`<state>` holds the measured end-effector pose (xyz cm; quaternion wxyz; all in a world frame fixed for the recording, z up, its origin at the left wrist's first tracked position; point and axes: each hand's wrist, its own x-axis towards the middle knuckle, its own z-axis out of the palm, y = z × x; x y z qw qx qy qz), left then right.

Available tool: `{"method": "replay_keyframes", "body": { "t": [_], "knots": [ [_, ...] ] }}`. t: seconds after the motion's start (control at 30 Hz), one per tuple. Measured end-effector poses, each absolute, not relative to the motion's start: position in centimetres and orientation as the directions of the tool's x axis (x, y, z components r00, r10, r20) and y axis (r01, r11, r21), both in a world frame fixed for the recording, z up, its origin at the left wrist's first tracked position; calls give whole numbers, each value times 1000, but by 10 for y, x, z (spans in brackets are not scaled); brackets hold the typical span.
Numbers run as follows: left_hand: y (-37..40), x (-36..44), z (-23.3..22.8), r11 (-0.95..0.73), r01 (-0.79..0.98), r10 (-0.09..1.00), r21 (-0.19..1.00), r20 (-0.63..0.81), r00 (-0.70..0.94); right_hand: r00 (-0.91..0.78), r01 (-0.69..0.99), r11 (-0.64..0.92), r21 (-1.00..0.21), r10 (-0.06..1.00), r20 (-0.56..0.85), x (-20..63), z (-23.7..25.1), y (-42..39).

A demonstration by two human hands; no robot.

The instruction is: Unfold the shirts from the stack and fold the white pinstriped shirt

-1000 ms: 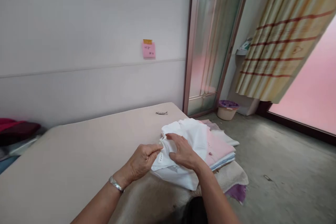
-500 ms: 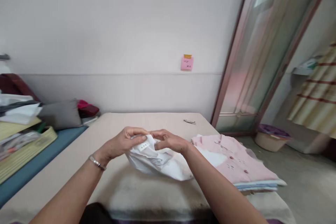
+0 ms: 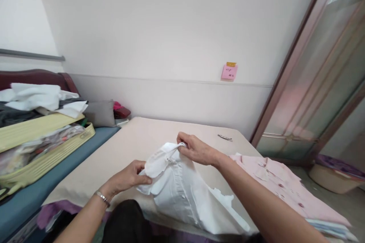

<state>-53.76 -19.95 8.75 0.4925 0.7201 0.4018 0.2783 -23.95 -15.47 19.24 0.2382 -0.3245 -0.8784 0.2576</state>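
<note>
At centre frame we pinch a crumpled white buttoned cotton shirt (image 3: 182, 190); left hand (image 3: 128, 176) grips its lower edge; right hand (image 3: 196, 151) holds its collar.

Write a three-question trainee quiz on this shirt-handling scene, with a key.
1. True or false: both hands grip the white button-up cotton shirt.
2. Which garment lies to the person's right of it? A. a flat pink buttoned shirt B. a black wool coat C. a green towel
3. Fill in: the small pink paper note is stuck on the ____.

Key:
1. True: the left hand pinches the near collar edge, and the right hand holds the far collar edge.
2. A.
3. Wall.
</note>
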Motion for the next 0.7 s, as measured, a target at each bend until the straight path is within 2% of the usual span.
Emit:
{"method": "replay_keyframes", "body": {
  "t": [0.07,0.13,0.17,0.2,0.23,0.3,0.37,0.43,0.47,0.5,0.53,0.6,0.63,0.67,0.7],
  "knots": [
    [-199,-545,85,-221,412,872,884,-10,490,-753,521,611,-596,658,16,-229,186,-157],
    [-192,-549,84,-269,528,899,805,14,437,-749,647,568,-509,600,-282,-218,172,-158],
    [-186,-548,83,-299,578,908,759,39,418,-690,724,561,-402,609,-391,-213,165,-157],
    [-177,-546,82,-331,623,909,709,62,413,-607,792,552,-262,662,-440,-208,160,-154],
    [-166,-542,82,-368,662,901,653,75,427,-523,842,527,-117,740,-424,-205,157,-149],
    [-140,-530,89,-431,724,880,538,75,468,-393,900,426,88,883,-256,-197,167,-135],
    [-113,-514,113,-434,782,896,447,124,427,-318,934,325,148,946,-68,-190,199,-120],
    [-92,-496,158,-342,845,916,411,348,201,-262,955,239,175,958,119,-182,250,-111],
    [-87,-487,185,-288,856,863,430,504,37,-227,966,183,185,940,254,-177,278,-111],
    [-87,-478,213,-277,842,748,462,654,-113,-177,980,109,165,853,491,-173,305,-113],
    [-91,-469,238,-330,817,590,472,779,-212,-142,989,67,133,693,706,-169,327,-119],
    [-110,-454,268,-501,756,304,421,904,-301,-123,992,78,104,313,942,-160,352,-133],
    [-122,-449,269,-560,742,184,369,928,-323,-93,993,86,79,180,979,-157,350,-140],
    [-133,-445,259,-578,751,112,318,943,-312,-63,994,95,49,147,987,-153,339,-145],
    [-144,-444,240,-565,772,91,293,951,-294,-46,994,102,23,228,973,-151,317,-149]
  ]
}}
